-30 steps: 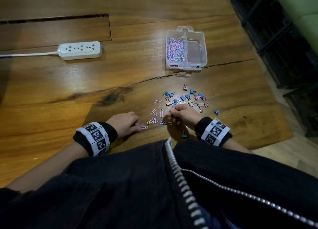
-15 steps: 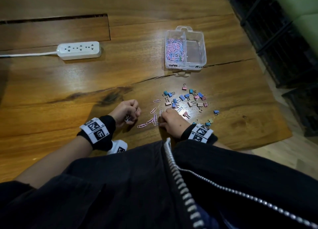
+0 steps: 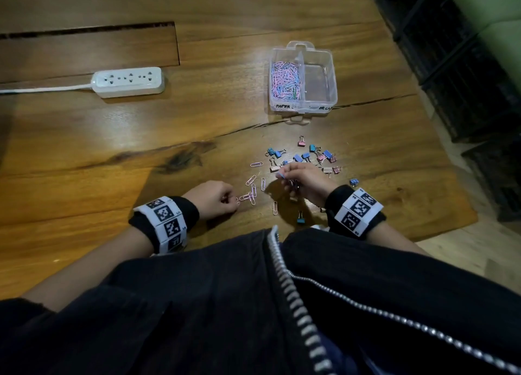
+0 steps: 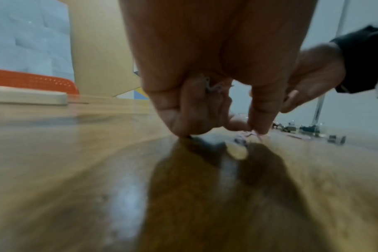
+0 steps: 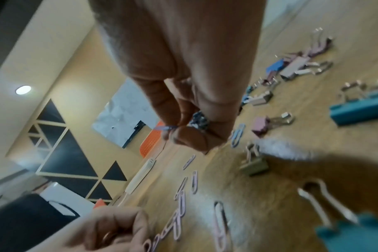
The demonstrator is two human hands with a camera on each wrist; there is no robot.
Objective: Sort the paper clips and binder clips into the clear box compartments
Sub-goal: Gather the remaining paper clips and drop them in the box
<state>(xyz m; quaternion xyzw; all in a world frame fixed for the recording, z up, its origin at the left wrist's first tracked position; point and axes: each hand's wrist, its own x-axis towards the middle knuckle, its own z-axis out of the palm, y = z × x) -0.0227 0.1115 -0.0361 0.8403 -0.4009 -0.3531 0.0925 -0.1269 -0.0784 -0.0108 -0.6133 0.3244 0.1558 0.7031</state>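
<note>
Progress, judged from present layout: roughly half done on paper clips, nothing done on binder clips.

The clear box [image 3: 303, 104] stands in the upper centre-right of the head view, on the counter [image 3: 112, 149]. Its left compartment holds a dense heap of pink and blue paper clips [image 3: 284, 80], too many and too tangled to count. Its right compartment appears empty; no binder clip shows in it.

Still loose on the counter, centre of the frame:
- Loose paper clips [image 3: 253, 190]: about eight visible, between the two hands, one lying apart near the lower edge of the group.
- Binder clips [image 3: 306, 156]: about fifteen, blue, pink and pale, clustered above the right hand, with one blue outlier at the right and one blue below the hands. The count is approximate, since several overlap and the hand covers some.

Left hand [image 3: 212, 198]: fingers curled down onto the counter, pinching at a pink paper clip, with further clips apparently tucked in the palm per the left wrist view.

Right hand [image 3: 306, 181]: fingers [image 5: 188, 134] closed in a pinch on a bluish paper clip, lifted just clear of the surface. Something dark sits in the palm behind it; it cannot be identified.

Remaining: all loose paper clips to the left compartment, all binder clips to the right.
</note>
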